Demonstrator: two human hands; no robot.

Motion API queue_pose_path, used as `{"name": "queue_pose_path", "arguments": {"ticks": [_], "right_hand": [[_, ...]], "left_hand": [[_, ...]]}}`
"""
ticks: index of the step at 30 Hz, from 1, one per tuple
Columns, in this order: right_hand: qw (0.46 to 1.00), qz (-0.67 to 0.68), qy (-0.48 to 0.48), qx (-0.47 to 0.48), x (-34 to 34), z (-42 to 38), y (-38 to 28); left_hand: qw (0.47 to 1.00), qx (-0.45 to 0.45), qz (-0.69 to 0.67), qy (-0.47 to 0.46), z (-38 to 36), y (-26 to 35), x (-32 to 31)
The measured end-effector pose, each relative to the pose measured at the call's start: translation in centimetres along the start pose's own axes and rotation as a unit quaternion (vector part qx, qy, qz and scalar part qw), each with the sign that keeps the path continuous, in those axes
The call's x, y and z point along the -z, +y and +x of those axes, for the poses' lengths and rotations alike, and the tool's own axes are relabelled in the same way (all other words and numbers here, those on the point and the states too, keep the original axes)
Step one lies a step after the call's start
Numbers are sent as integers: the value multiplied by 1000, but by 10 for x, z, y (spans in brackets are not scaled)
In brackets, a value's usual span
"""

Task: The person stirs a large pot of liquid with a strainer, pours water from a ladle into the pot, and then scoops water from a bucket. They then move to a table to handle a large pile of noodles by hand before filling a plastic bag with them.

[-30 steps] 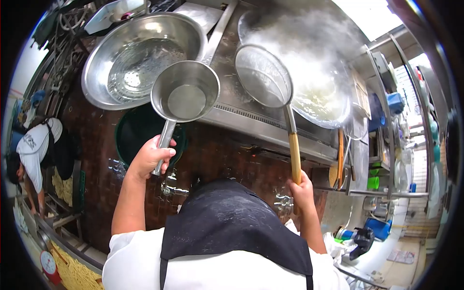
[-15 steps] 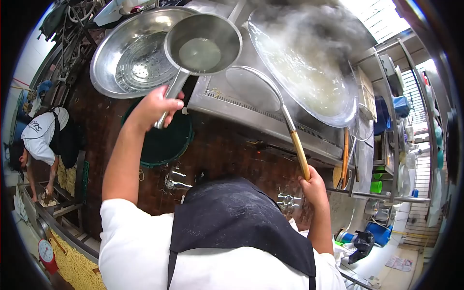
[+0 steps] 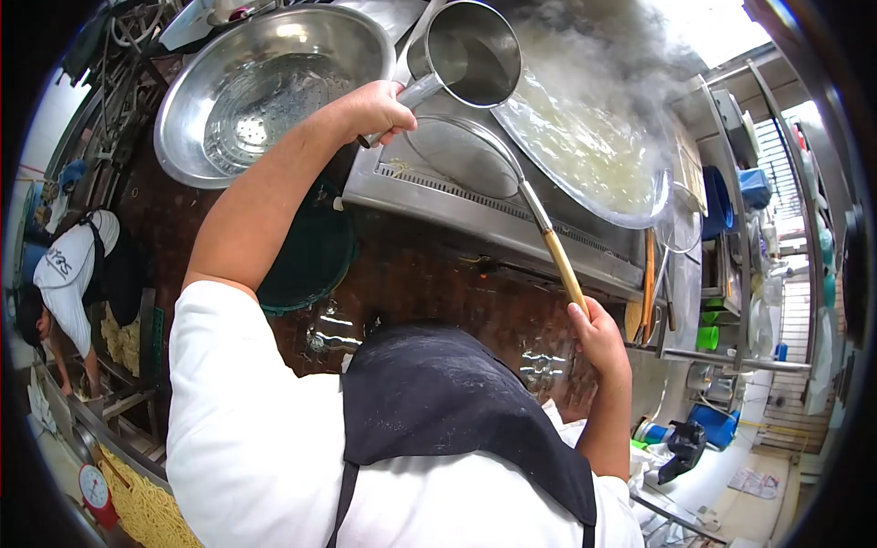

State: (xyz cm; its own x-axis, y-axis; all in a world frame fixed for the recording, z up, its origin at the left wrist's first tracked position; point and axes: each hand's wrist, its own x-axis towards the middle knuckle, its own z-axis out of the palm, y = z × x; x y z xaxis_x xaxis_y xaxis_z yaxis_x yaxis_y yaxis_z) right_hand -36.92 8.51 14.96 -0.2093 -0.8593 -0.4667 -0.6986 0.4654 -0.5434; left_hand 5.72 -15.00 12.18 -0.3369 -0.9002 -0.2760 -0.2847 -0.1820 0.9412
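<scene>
My left hand (image 3: 379, 111) is wrapped round the tubular handle of a deep metal dipper (image 3: 486, 68), raised at the top middle and tilted so that I see into it. Behind it, steam rises from a big wok (image 3: 630, 217) of bubbling, cloudy water. Low on the right, my right hand (image 3: 600, 340) grips the wooden handle of a round strainer (image 3: 565, 265). The strainer's wide mesh head (image 3: 463, 157) lies over the steel stove top (image 3: 411, 190), beside the wok and under the dipper.
A wide steel basin (image 3: 183, 151) with water stands left of the stove, above a dark green tub (image 3: 306, 274). At far left a person (image 3: 68, 265) bends over a trough. Yellow noodles (image 3: 146, 507) and a red scale (image 3: 96, 489) are at lower left. Shelves (image 3: 731, 356) line the right.
My left hand has carried the dipper rightward, from in front of the basin to the wok's near-left edge, and tipped it. The strainer has shifted slightly left, still in my right hand.
</scene>
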Motion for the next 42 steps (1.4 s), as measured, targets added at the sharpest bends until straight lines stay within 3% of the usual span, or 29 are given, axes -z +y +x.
{"name": "queue_pose_path", "arguments": {"ticks": [12, 20, 21, 28, 37, 42], "right_hand": [[998, -55, 19, -3, -7, -5, -5], [999, -49, 24, 1, -8, -5, 2], [999, -41, 30, -1, -9, -5, 5], [998, -46, 31, 27, -15, -5, 13], [998, -55, 35, 24, -23, -5, 24], [997, -42, 50, 52, -38, 0, 40]], "left_hand": [[992, -19, 121, 4, 40, 5, -19], [975, -44, 207, 67, 39, 4, -3], [972, -13, 224, 66, 29, 14, -1], [990, 10, 113, 89, 18, -20, 25], [985, 54, 126, 105, -16, -35, 28], [978, 33, 164, 121, -23, -40, 18]]}}
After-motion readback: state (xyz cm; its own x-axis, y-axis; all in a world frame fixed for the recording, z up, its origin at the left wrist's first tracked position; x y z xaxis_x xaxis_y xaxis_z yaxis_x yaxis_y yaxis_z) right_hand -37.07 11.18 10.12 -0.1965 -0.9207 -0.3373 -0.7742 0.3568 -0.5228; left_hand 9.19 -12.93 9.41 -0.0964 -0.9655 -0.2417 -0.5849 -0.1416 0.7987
